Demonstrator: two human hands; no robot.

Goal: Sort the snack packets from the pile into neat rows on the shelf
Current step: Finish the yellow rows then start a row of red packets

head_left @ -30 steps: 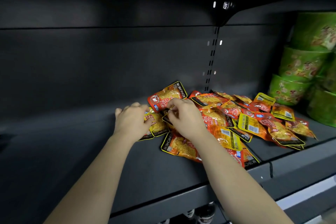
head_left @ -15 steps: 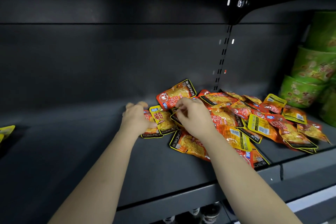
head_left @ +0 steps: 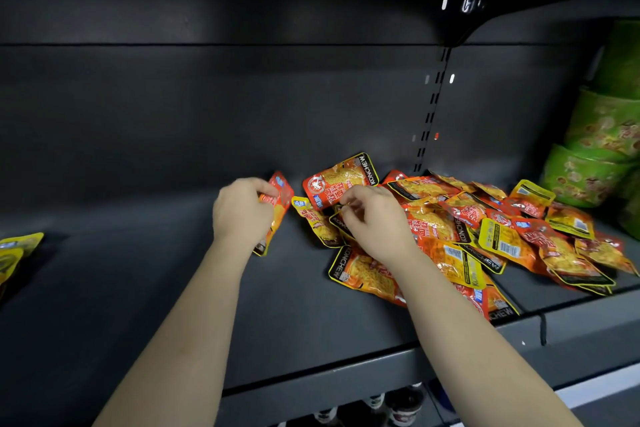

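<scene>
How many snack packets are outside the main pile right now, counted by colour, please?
Orange-red foil snack packet, held in the left hand: 1
Yellow foil snack packets, far left of shelf, partly cropped: 2
Total: 3

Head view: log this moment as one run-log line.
left hand: holding orange snack packet | right hand: picking at pile of snack packets | shelf: no rows visible yet
</scene>
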